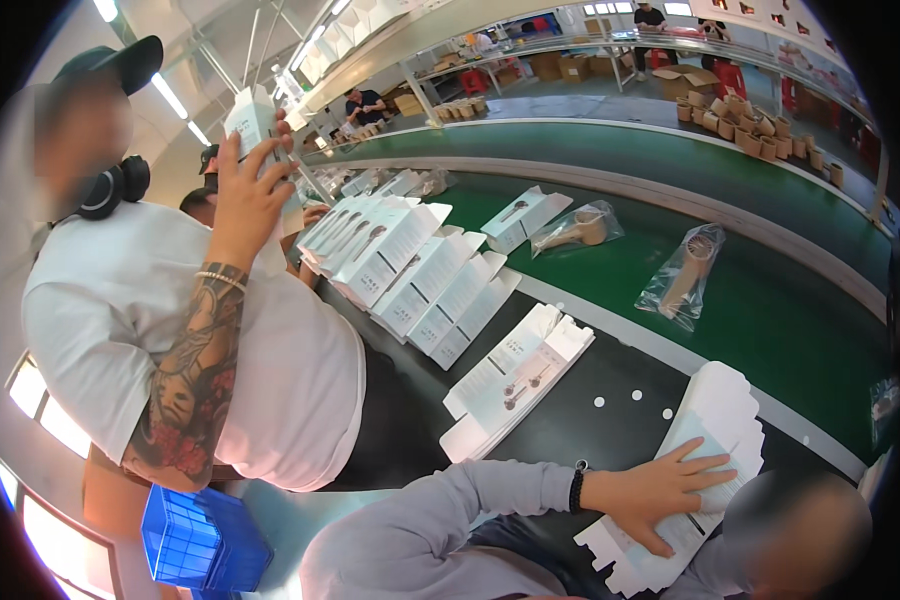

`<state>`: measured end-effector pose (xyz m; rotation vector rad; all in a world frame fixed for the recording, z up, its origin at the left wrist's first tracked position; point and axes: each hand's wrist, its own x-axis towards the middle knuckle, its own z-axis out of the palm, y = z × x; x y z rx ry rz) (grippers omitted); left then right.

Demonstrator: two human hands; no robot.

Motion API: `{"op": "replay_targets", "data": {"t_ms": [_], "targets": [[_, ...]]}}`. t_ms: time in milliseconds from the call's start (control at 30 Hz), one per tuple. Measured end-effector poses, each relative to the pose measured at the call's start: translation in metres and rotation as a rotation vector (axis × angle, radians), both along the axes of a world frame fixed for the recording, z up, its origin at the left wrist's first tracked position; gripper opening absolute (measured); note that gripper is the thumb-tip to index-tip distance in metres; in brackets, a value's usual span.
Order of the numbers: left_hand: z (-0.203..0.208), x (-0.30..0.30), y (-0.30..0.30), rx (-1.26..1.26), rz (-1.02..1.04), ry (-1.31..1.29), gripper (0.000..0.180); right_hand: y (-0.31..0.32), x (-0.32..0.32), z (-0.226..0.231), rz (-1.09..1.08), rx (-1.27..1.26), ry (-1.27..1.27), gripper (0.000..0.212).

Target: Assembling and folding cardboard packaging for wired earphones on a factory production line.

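My left hand lies flat, fingers spread, on a stack of flattened white and pale-blue cartons at the right. It is open and presses on the top one. My right hand cannot be made out: a blurred patch covers the spot beside a grey sleeve. Another pile of flat cartons, printed with small handheld fans, lies left of my hand on the dark table. Several round white dots are scattered between the piles. Farther left stand rows of folded boxes, their flaps raised.
A co-worker in a white shirt at the left holds up a box. On the green conveyor belt lie bagged beige handheld fans and a box. A blue crate stands lower left. Cardboard pieces are heaped beyond.
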<state>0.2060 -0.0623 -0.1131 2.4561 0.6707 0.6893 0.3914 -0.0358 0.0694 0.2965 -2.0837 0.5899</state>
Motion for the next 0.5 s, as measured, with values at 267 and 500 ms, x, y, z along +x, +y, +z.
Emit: {"op": "replay_targets", "data": {"t_ms": [267,500], "targets": [[-0.003,0.004,-0.004,-0.023,0.007,0.0,0.074,-0.019,0.011,0.0,0.267,-0.204,-0.192,0.024],[-0.003,0.005,-0.003,-0.052,0.017,-0.016,0.068,-0.033,-0.011,-0.008,0.239,-0.302,-0.008,0.027]]}}
